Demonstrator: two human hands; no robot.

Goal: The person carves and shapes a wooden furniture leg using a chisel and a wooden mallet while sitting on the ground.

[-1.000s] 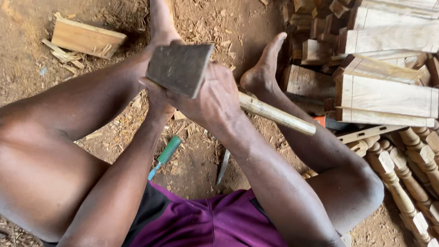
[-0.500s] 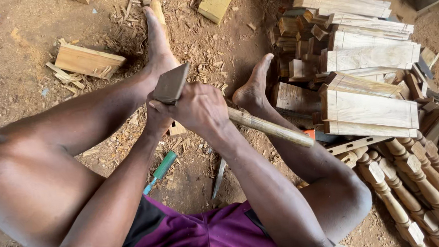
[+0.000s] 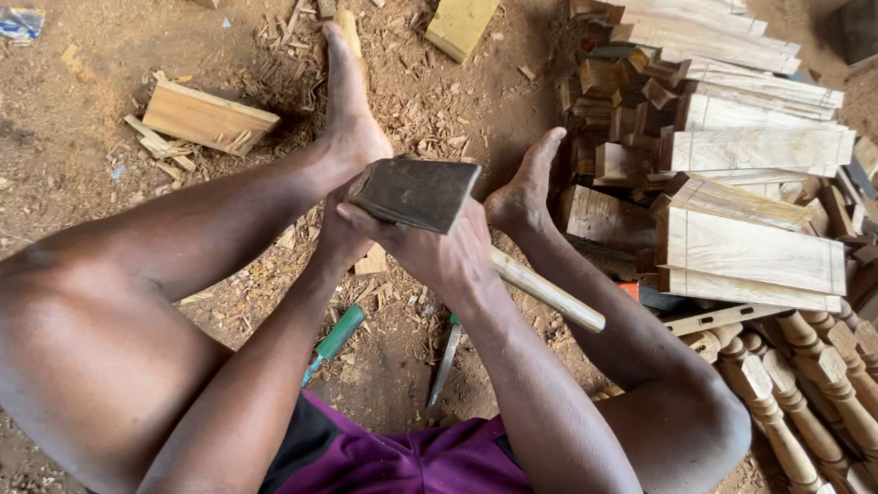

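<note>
The right hand [image 3: 439, 252] is clenched around a dark, square-headed wooden mallet [image 3: 416, 190], its pale handle [image 3: 546, 291] jutting back past the wrist. The left hand [image 3: 343, 237] sits just beneath, mostly hidden, gripping something I cannot make out, apparently a workpiece steadied between the bare feet [image 3: 352, 121] on the chip-strewn dirt floor [image 3: 52, 117]. A green-handled chisel [image 3: 334, 341] lies between the legs. Compared with half a second ago, the mallet head sits flatter over the hands.

Chip-strewn dirt floor [image 3: 42, 127], stacked timber [image 3: 744, 151]
</note>
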